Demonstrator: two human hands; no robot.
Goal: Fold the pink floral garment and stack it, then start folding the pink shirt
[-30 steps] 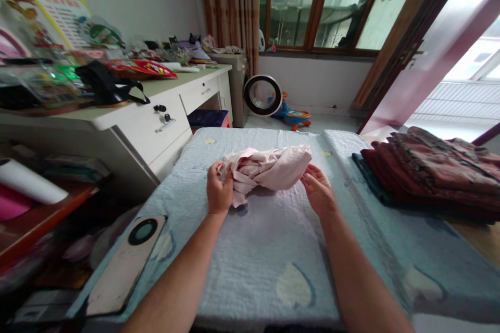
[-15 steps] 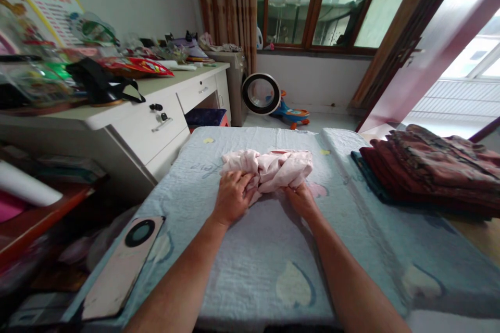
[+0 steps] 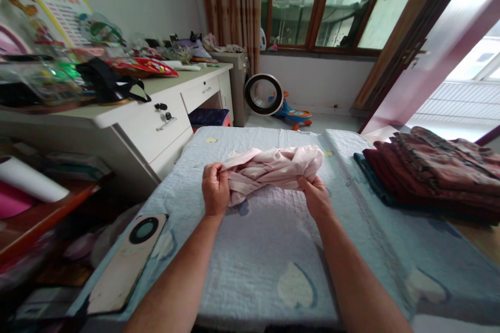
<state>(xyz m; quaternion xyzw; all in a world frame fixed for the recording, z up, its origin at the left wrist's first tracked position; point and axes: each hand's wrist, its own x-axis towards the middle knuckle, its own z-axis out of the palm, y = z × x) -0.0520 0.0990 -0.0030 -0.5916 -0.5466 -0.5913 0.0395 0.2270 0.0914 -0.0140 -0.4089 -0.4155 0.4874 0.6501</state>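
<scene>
A crumpled pale pink cloth [image 3: 269, 166], perhaps a garment, is stretched sideways between my hands over the middle of the table. My left hand [image 3: 216, 190] pinches its left end, fingers closed on the fabric. At the right end, my right hand [image 3: 315, 195] grips the lower edge between thumb and fingers. Folds and twists hide the cloth's full shape. Beneath it spreads a light blue cover [image 3: 250, 265] with heart prints.
A phone [image 3: 128, 260] lies at the table's left edge. On the right sits a stack of folded dark red and patterned fabrics [image 3: 441, 177]. A cluttered desk [image 3: 156, 130] stands on the left. Farther back are an open round washer door [image 3: 264, 94] and a blue ride-on toy [image 3: 295, 114].
My hands have moved apart, the left one to the left and the right one slightly right. The bunched pink cloth is now drawn out wider between them.
</scene>
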